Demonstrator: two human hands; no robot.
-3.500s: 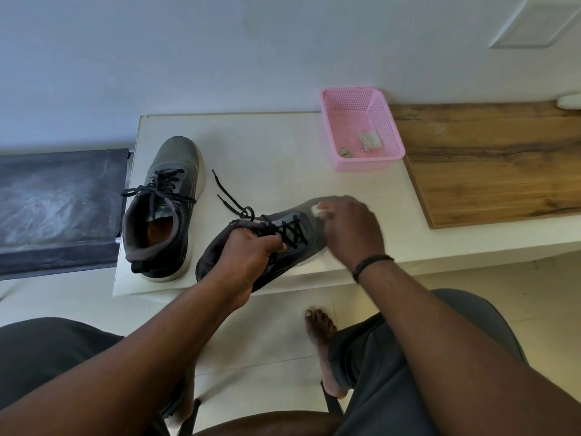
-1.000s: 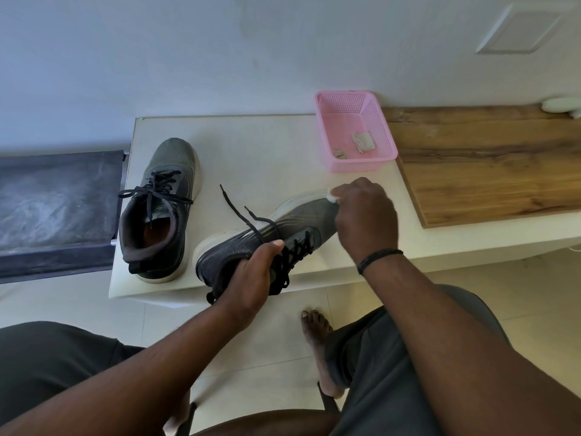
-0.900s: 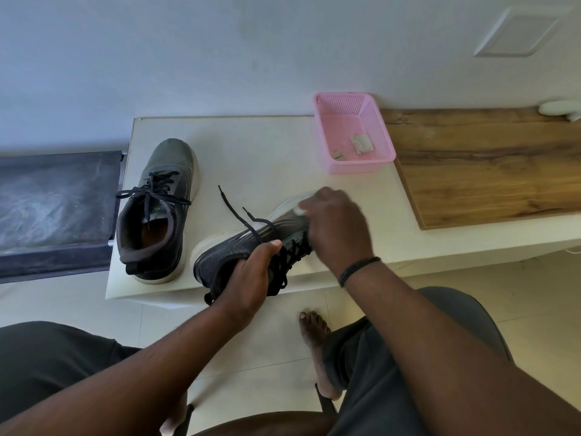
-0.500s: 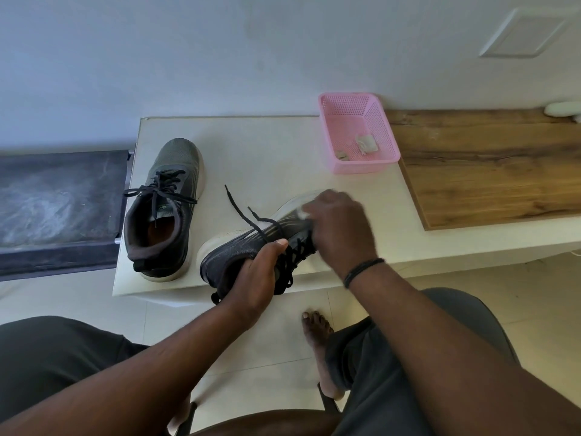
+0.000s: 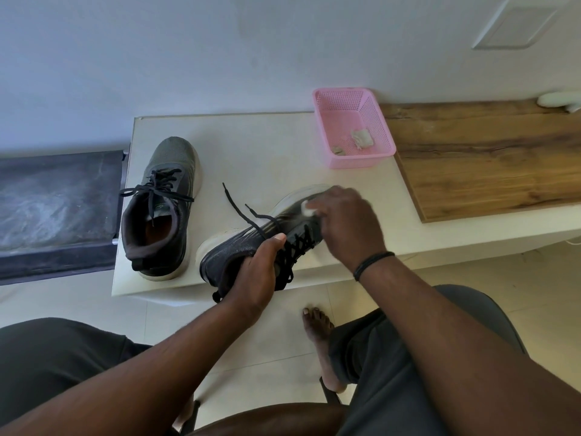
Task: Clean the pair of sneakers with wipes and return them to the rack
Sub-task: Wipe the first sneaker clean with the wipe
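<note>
Two dark grey sneakers with white soles and black laces are on a cream tabletop (image 5: 270,152). My left hand (image 5: 256,272) grips one sneaker (image 5: 239,250) by its collar, tilted on its side near the table's front edge. My right hand (image 5: 347,225) pinches a small white wipe (image 5: 307,209) and presses it on that sneaker's toe area. The other sneaker (image 5: 162,206) stands upright to the left, toe pointing toward the wall, untouched.
A pink mesh basket (image 5: 382,127) with used wipe scraps stands at the back of the table. A wooden board (image 5: 490,158) lies to the right. A dark surface (image 5: 56,209) adjoins the table's left. My bare foot (image 5: 319,328) rests on the tiled floor below.
My right hand has rubbed the wipe back and forth along the tilted sneaker's upper and now sits toward the toe again. The left hand keeps its grip; the shoe was rolled onto its side earlier.
</note>
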